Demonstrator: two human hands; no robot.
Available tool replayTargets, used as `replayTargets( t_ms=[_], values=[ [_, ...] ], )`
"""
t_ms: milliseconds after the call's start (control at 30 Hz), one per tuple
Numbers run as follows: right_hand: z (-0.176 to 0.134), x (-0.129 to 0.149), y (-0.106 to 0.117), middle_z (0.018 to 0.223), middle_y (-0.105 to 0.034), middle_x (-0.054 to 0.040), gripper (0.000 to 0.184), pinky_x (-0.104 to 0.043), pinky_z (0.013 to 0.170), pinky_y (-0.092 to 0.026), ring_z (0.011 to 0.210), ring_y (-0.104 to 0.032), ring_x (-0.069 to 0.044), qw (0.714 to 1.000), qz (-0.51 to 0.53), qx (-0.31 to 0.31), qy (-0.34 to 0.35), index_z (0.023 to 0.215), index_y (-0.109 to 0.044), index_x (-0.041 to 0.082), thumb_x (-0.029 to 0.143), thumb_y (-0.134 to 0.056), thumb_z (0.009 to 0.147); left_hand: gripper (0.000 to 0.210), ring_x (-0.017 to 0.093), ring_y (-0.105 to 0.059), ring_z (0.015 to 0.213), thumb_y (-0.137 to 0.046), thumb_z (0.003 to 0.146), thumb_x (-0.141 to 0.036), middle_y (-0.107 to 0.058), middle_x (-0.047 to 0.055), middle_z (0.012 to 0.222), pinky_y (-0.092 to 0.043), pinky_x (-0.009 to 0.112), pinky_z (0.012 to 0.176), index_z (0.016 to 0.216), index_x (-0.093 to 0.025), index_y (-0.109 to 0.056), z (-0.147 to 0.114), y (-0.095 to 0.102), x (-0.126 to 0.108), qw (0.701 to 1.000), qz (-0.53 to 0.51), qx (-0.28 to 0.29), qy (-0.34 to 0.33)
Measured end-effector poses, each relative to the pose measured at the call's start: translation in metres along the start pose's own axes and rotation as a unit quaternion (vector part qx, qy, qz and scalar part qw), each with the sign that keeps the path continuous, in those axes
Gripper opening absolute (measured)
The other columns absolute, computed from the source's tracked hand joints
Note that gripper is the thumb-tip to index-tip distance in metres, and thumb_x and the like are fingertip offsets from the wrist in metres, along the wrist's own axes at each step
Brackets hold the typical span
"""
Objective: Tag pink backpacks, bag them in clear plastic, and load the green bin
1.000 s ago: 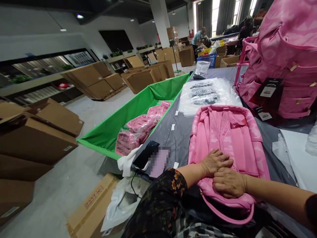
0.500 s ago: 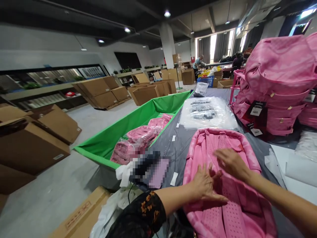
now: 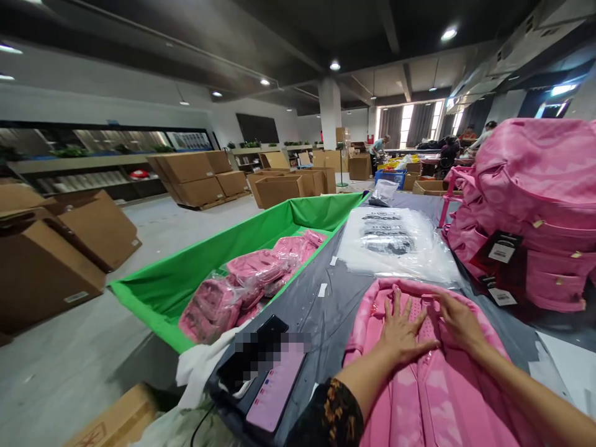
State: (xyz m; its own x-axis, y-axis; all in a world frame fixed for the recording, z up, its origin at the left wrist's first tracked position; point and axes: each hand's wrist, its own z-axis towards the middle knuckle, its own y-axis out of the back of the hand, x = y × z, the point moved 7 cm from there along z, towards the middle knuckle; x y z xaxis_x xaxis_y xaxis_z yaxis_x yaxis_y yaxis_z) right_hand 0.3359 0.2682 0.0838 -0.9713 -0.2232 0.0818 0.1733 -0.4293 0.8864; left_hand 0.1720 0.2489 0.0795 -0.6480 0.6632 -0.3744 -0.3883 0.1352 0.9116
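A pink backpack [image 3: 465, 397] lies on the dark-covered table in front of me, its padded back and perforated shoulder straps facing up. My left hand [image 3: 403, 332] presses flat on the straps near the top, fingers spread. Just to its right, my right hand [image 3: 460, 323] rests on the upper strap area with fingers partly bent and apart; its fingertips touch the pink fabric. Beyond the backpack's top edge lies a stack of clear printed plastic bags [image 3: 395, 248]. More pink backpacks [image 3: 549, 186] with black and white hang tags stand piled at the right.
Left of the table is a green fabric bin [image 3: 158, 279] holding several plastic-wrapped pink backpacks [image 3: 256, 267]. A phone [image 3: 275, 388] lies at the table's left edge. White paper sheets [image 3: 570, 366] lie at the right. Cardboard boxes [image 3: 190, 180] stand on the floor; people work far back.
Both hands have moved up along the straps toward the backpack's top. My left hand has flattened, with its fingers pointing away. The camera view has tilted upward.
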Motion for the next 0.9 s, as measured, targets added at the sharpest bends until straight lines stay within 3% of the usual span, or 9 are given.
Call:
replayTargets(
  t_ms=[100,167,267,367,467,567,667,800,900],
  values=[
    [0.064,-0.034,0.003,0.100,-0.076,-0.0095,0.046,-0.034,0.072,-0.051,0.086,-0.072,-0.026,0.996,0.024,0.029,-0.086,0.139,-0.057,0.023,0.033,-0.038,0.099,0.079,0.043,0.016,0.155,-0.048,0.093,-0.071,-0.014,0.009,0.172,-0.003,0.075,0.120,0.161,-0.034,-0.030,-0.006,-0.012,0.006,0.999,-0.038,0.017,0.012],
    [0.113,-0.047,-0.013,0.098,-0.076,-0.0097,0.039,-0.033,0.071,-0.049,0.087,-0.071,-0.026,0.991,0.031,0.063,-0.112,0.127,-0.064,0.022,0.035,-0.041,0.098,0.077,0.042,0.016,0.156,-0.048,0.094,-0.068,-0.013,0.006,0.172,-0.003,0.075,0.121,0.161,-0.036,-0.030,-0.007,-0.012,0.008,0.998,-0.052,0.022,0.024],
    [0.178,-0.055,-0.062,0.085,-0.074,-0.0098,0.023,-0.032,0.067,-0.047,0.078,-0.069,-0.024,0.984,0.033,0.125,-0.119,0.094,-0.072,0.019,0.032,-0.051,0.093,0.076,0.041,0.015,0.156,-0.050,0.094,-0.066,-0.010,0.005,0.173,-0.003,0.076,0.121,0.161,-0.039,-0.027,-0.009,-0.008,0.008,0.997,-0.072,0.023,0.026],
    [0.216,-0.057,-0.120,0.082,-0.070,-0.0074,0.017,-0.031,0.071,-0.049,0.074,-0.065,-0.019,0.977,0.037,0.164,-0.129,0.088,-0.068,0.016,0.031,-0.061,0.091,0.078,0.039,0.014,0.157,-0.053,0.094,-0.066,-0.005,0.005,0.172,-0.005,0.074,0.122,0.162,-0.040,-0.024,-0.011,-0.005,0.009,0.997,-0.074,0.018,0.020],
    [0.225,-0.057,-0.163,0.090,-0.069,-0.0093,0.026,-0.032,0.071,-0.050,0.076,-0.064,-0.019,0.973,0.047,0.181,-0.139,0.098,-0.067,0.013,0.036,-0.070,0.087,0.079,0.036,0.017,0.156,-0.055,0.094,-0.064,0.001,0.004,0.172,-0.006,0.071,0.124,0.162,-0.041,-0.023,-0.012,-0.003,0.010,0.996,-0.087,0.005,0.010],
    [0.217,-0.054,-0.182,0.083,-0.068,-0.0135,0.022,-0.031,0.063,-0.047,0.073,-0.064,-0.023,0.969,0.076,0.200,-0.124,0.088,-0.069,0.013,0.032,-0.075,0.077,0.077,0.035,0.020,0.155,-0.053,0.094,-0.065,0.000,0.006,0.172,-0.003,0.071,0.124,0.162,-0.039,-0.025,-0.011,-0.003,0.011,0.994,-0.112,-0.004,0.011],
    [0.210,-0.039,-0.177,0.072,-0.067,-0.0093,0.010,-0.029,0.061,-0.045,0.068,-0.062,-0.022,0.967,0.120,0.212,-0.070,0.079,-0.070,0.017,0.027,-0.069,0.076,0.076,0.036,0.020,0.155,-0.052,0.094,-0.068,-0.006,0.007,0.172,-0.002,0.073,0.124,0.160,-0.037,-0.030,-0.010,-0.006,0.011,0.992,-0.125,0.005,0.021],
    [0.209,0.003,-0.154,0.093,-0.073,-0.0107,0.026,-0.031,0.077,-0.049,0.086,-0.065,-0.023,0.968,0.172,0.177,0.036,0.096,-0.073,0.017,0.030,-0.053,0.085,0.077,0.037,0.018,0.156,-0.050,0.094,-0.070,-0.010,0.007,0.172,-0.003,0.075,0.123,0.160,-0.035,-0.032,-0.009,-0.008,0.011,0.992,-0.125,0.011,0.023],
    [0.204,0.034,-0.150,0.098,-0.075,-0.0099,0.032,-0.031,0.080,-0.051,0.087,-0.067,-0.023,0.949,0.202,0.209,0.124,0.100,-0.074,0.017,0.032,-0.048,0.090,0.076,0.037,0.016,0.156,-0.049,0.094,-0.071,-0.010,0.006,0.172,-0.004,0.075,0.123,0.159,-0.034,-0.035,-0.009,-0.008,0.011,0.992,-0.122,0.009,0.023]
  ],
)
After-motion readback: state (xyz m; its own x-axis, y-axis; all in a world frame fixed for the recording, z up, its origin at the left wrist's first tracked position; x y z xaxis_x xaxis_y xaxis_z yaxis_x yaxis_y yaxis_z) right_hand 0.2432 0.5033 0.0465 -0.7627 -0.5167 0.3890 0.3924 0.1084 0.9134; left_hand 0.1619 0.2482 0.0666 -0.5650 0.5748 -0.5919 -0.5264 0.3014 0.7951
